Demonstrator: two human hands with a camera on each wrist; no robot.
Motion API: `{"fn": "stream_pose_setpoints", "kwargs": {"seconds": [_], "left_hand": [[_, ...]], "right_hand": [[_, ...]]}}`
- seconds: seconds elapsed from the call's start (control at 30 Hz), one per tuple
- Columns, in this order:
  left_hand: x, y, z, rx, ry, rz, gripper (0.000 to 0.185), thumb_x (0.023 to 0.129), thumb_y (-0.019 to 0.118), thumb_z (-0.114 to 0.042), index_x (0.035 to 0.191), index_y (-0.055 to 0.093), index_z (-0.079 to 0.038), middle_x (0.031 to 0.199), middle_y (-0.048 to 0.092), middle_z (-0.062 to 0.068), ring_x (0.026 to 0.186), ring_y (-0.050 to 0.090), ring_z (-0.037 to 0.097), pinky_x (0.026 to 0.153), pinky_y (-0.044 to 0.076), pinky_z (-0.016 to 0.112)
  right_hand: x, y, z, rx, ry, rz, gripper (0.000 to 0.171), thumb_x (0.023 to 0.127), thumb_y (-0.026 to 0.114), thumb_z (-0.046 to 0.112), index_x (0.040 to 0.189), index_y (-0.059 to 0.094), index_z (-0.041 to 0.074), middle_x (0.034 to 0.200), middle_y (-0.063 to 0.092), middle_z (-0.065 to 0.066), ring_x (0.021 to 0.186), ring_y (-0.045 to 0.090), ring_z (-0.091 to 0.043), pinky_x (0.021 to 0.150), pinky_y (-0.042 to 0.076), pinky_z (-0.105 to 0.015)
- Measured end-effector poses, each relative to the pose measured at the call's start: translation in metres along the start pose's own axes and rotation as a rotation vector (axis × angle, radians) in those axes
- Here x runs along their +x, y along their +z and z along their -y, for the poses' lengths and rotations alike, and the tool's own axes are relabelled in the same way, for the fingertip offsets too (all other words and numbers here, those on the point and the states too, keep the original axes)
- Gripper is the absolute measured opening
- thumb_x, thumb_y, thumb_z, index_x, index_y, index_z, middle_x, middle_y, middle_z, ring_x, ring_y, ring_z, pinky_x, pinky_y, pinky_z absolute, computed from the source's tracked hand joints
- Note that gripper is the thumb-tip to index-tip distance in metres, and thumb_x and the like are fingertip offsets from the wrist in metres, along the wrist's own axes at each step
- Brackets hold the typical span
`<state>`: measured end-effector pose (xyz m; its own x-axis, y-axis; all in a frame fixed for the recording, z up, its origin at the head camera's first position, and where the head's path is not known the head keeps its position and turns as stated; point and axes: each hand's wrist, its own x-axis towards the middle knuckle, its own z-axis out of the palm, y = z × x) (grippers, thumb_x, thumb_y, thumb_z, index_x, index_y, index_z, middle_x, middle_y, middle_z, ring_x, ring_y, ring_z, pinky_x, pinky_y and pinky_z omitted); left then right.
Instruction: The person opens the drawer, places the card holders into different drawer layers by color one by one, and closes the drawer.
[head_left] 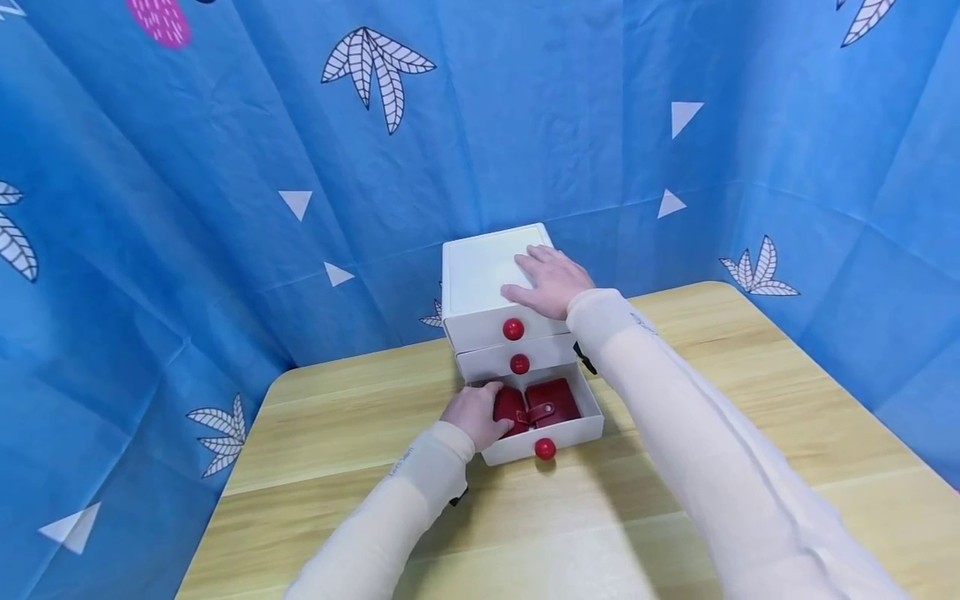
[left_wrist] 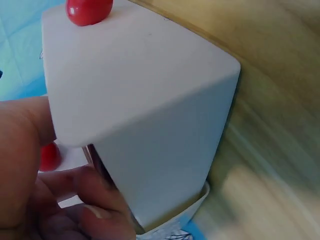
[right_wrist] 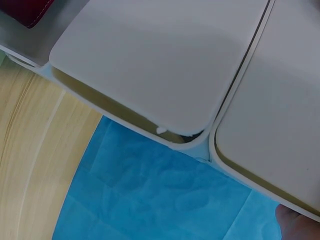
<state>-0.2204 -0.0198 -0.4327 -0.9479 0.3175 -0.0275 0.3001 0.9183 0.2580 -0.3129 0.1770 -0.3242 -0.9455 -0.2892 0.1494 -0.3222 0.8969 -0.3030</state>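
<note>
Right hand (head_left: 551, 282) lay flat atop the drawer box (head_left: 480, 271), best kept pressing while left hand (head_left: 474, 413) gripped the red pouch (head_left: 536, 405) in the bottom drawer (head_left: 573, 430).

A small white three-drawer chest (head_left: 487, 275) with round red knobs stands at the centre of the frame, at the far edge of the wooden table, its upper two drawers pushed in. The bottom drawer (head_left: 581, 430) is pulled out toward the lower frame, and a red leather wallet (head_left: 551, 402) with a snap strap lies flat inside it
</note>
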Motion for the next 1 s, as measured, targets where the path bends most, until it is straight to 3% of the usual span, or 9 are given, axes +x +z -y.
{"fn": "stream_pose_setpoints", "kwargs": {"seconds": [0.27,0.77,1.0], "left_hand": [[-0.0003,0.0001,-0.0011,0.113,0.009,-0.014,0.067,0.078,0.080,-0.031,0.135,0.053,-0.009,0.117,0.064,0.014,0.099,0.063,0.026,0.090,0.052,0.040],[0.0038,0.0029,-0.0032,0.205,0.003,0.019,0.067,0.081,0.075,-0.037,0.137,0.052,-0.009,0.119,0.065,0.012,0.103,0.063,0.027,0.093,0.050,0.040],[0.0037,0.0065,-0.0030,0.191,-0.028,0.047,0.061,0.084,0.073,-0.037,0.135,0.054,-0.008,0.120,0.059,0.016,0.102,0.061,0.027,0.094,0.049,0.041]], "right_hand": [[0.0003,-0.0007,0.0028,-0.003,-0.009,-0.011,0.078,0.091,0.037,0.066,0.151,0.032,0.017,0.158,0.021,-0.009,0.146,0.014,-0.026,0.117,0.014,-0.043],[-0.0006,-0.0020,0.0004,-0.004,-0.005,-0.008,0.078,0.092,0.037,0.065,0.152,0.031,0.016,0.158,0.021,-0.009,0.146,0.013,-0.026,0.117,0.014,-0.043],[0.0003,-0.0001,0.0003,0.000,-0.003,-0.010,0.078,0.091,0.037,0.066,0.152,0.031,0.017,0.158,0.020,-0.008,0.146,0.013,-0.025,0.117,0.014,-0.043]]}}
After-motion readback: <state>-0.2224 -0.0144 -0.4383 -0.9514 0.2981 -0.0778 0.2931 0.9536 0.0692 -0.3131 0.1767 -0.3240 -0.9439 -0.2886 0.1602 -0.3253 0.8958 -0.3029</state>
